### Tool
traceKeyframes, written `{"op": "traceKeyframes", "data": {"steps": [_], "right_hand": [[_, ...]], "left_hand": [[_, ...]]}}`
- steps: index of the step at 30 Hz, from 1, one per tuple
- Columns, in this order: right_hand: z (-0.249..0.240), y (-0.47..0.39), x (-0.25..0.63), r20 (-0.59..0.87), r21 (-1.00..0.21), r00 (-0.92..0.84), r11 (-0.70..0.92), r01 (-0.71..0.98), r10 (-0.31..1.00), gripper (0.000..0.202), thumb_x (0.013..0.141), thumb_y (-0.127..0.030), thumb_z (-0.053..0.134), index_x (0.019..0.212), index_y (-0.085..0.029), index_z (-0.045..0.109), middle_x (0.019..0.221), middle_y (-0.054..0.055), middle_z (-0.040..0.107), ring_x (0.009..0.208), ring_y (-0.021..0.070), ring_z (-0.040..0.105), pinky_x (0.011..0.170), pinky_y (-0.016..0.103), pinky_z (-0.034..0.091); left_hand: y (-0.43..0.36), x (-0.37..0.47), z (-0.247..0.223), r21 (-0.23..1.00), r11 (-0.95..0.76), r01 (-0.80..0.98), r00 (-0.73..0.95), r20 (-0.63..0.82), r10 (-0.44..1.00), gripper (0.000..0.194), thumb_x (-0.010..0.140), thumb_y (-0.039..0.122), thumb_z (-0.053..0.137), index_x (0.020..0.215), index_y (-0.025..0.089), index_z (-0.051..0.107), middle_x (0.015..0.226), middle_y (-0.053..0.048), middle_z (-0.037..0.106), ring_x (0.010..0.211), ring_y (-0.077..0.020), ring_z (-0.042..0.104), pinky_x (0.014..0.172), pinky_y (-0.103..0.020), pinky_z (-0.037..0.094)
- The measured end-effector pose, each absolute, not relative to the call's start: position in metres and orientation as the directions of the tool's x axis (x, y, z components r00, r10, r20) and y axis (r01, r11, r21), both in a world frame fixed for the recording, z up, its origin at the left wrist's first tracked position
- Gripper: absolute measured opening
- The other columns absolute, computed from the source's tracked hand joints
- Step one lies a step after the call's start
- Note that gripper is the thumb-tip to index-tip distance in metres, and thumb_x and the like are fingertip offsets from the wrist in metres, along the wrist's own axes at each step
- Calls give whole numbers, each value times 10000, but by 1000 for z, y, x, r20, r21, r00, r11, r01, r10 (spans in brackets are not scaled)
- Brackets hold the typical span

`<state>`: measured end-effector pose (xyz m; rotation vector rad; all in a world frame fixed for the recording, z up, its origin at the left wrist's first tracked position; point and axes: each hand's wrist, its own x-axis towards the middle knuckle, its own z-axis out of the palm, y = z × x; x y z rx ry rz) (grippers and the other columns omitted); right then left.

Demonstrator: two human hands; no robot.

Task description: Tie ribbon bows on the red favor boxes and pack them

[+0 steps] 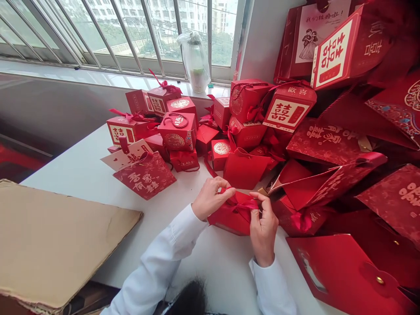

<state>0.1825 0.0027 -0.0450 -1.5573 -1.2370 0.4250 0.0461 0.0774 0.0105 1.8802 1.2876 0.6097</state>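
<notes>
A red gift box (229, 220) rests on the white table in front of me, with a red ribbon (242, 209) tied in a bow on its top. My left hand (211, 197) is closed, pinching a loop of the ribbon on the left side between thumb and fingers. On the right side, my right hand (265, 223) pinches the other part of the bow. Part of the box is hidden behind my fingers. Just beyond it stands a plain red bag (246, 168).
Red gift boxes (177, 133) pile up at the back of the white table (157, 232). More red bags (341, 262) crowd the right. A cardboard box (65, 236) stands at the left. A plastic-wrapped cup (197, 70) sits on the windowsill.
</notes>
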Motion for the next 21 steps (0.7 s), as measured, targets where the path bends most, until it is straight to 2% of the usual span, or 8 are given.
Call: {"op": "traceKeyframes", "data": {"steps": [2, 4, 9, 15, 18, 21], "right_hand": [[-46, 3, 182, 323, -863, 402, 93, 496, 857, 278, 836, -177, 370, 1044, -195, 553, 1031, 77, 659, 921, 215, 616, 759, 315, 461], [-46, 3, 182, 331, -857, 404, 92, 506, 853, 273, 835, -174, 374, 1039, -196, 554, 1023, 74, 662, 916, 213, 616, 759, 313, 460], [-46, 2, 183, 322, -860, 401, 89, 502, 858, 274, 824, -170, 388, 1041, -199, 551, 1022, 64, 655, 873, 203, 612, 748, 305, 457], [-45, 2, 183, 317, -860, 397, 84, 504, 862, 259, 844, -188, 399, 1053, -199, 552, 1020, 60, 654, 872, 197, 609, 742, 295, 456], [-45, 2, 183, 314, -858, 393, 82, 506, 864, 263, 849, -194, 396, 1059, -198, 554, 1022, 61, 655, 878, 199, 613, 735, 292, 458], [-46, 2, 183, 314, -858, 396, 79, 507, 863, 267, 844, -188, 391, 1054, -198, 555, 1022, 61, 657, 887, 198, 614, 734, 289, 459]], "left_hand": [[77, 47, 7, 857, -106, 505, 344, -87, 935, 250, 812, 311, 522, 599, 184, 556, 825, -40, 623, 854, -219, 548, 804, -336, 397], [76, 46, 2, 890, -76, 450, 316, -80, 946, 237, 812, 330, 527, 626, 190, 570, 846, -41, 627, 849, -215, 561, 791, -324, 409], [75, 36, -1, 856, -180, 485, 307, 26, 951, 293, 841, 444, 517, 701, 203, 608, 880, -51, 641, 888, -229, 551, 869, -358, 391], [75, 37, 2, 770, -167, 616, 368, -94, 925, 351, 835, 509, 511, 805, 198, 670, 987, -79, 632, 1027, -284, 494, 936, -419, 358], [74, 40, 2, 780, -173, 601, 435, -137, 890, 298, 788, 487, 591, 788, 211, 703, 1126, -66, 607, 1112, -302, 458, 973, -423, 346], [73, 40, -1, 842, -126, 525, 456, -153, 877, 265, 782, 449, 605, 730, 214, 718, 1170, -56, 594, 1148, -289, 461, 1012, -404, 335]]}}
